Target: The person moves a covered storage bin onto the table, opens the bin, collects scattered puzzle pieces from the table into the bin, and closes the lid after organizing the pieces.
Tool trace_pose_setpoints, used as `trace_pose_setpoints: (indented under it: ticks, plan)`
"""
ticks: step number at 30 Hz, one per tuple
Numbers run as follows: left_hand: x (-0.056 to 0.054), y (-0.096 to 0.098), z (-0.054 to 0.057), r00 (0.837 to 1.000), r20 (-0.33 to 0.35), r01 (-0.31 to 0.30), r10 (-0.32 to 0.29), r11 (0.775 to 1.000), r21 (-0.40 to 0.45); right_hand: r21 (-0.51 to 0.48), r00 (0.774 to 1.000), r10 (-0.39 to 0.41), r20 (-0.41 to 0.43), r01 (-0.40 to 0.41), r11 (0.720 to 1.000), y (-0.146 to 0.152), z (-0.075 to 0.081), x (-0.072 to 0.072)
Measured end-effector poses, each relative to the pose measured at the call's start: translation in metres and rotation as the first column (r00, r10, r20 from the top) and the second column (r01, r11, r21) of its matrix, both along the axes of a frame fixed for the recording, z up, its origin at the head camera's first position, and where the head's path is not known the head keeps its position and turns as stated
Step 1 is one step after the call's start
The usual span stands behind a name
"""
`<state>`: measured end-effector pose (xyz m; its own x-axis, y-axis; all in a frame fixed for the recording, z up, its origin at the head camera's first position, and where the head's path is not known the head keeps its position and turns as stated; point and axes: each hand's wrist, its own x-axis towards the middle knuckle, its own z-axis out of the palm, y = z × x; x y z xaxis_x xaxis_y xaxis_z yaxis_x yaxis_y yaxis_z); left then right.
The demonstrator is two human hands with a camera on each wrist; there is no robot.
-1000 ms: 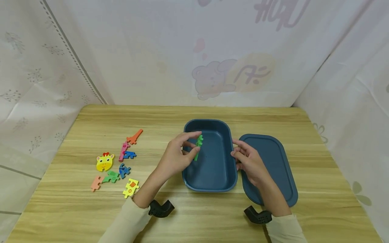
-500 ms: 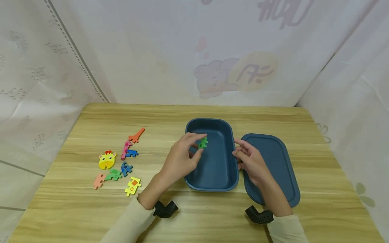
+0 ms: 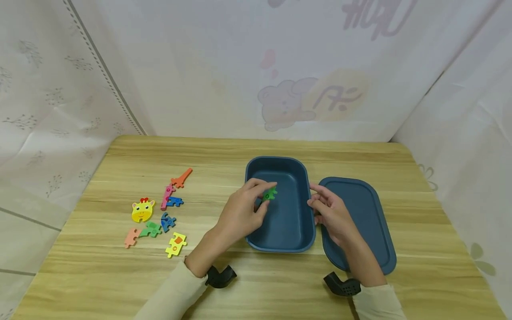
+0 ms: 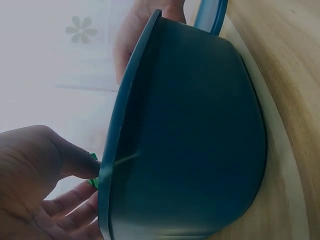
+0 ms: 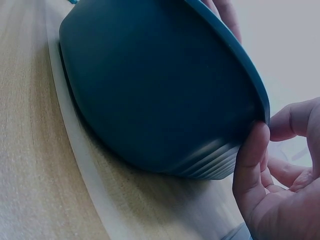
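My left hand [image 3: 244,211] pinches a green jigsaw puzzle piece [image 3: 270,194] between thumb and index finger, over the left half of a deep blue box [image 3: 280,246]. In the left wrist view only a bit of the green puzzle piece [image 4: 94,183] shows; the box wall [image 4: 190,130] hides the rest. At the box's right side, my right hand [image 3: 330,213] holds the rim with thumb and fingertips, as the right wrist view shows at the box edge [image 5: 245,65]. The box stands upright on the table, and no pieces show on its visible floor.
Left on the wooden table [image 3: 224,293] lie several puzzle pieces, among them a yellow giraffe head [image 3: 142,210], a yellow piece [image 3: 176,245] and an orange piece [image 3: 182,178]. A blue lid [image 3: 360,213] lies flat right of the box, partly under the right forearm.
The green puzzle piece has turned from edge-on to show its numbered face. My left hand has shifted slightly right over the box. The right hand keeps its place at the rim.
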<state>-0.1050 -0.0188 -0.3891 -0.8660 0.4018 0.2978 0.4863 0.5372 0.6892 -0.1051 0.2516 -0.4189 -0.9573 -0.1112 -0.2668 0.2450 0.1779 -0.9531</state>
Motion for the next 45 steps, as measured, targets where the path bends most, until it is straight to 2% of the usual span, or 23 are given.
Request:
trace_pose_setpoints:
  ticks: [9,22,27,36,45]
  plan:
    - [0.0031,0.0051,-0.0006,0.999,-0.007,0.041,-0.041,0.998,-0.050,-0.009,1.000,-0.014,0.002,0.014,1.000,0.0000,0.0019,0.0011]
    - [0.0034,0.0052,-0.0010,0.998,-0.058,0.027,-0.035,0.992,-0.127,-0.013,1.000,-0.006,-0.005,0.006,1.000,-0.0019,-0.0003,-0.0007]
    - [0.0029,0.0057,-0.0023,0.997,-0.067,0.029,-0.037,0.993,-0.115,-0.018,1.000,-0.004,-0.006,0.004,1.000,-0.0021,-0.0010,-0.0015]
    - [0.0020,0.0051,-0.0012,0.996,-0.093,-0.007,0.000,0.997,-0.082,-0.009,1.000,-0.004,-0.006,0.004,1.000,-0.0022,-0.0005,-0.0017]
    - [0.0022,0.0024,-0.0010,0.998,-0.057,0.007,-0.008,1.000,-0.030,-0.008,1.000,-0.003,-0.009,0.003,1.000,-0.0018,0.0003,-0.0008]
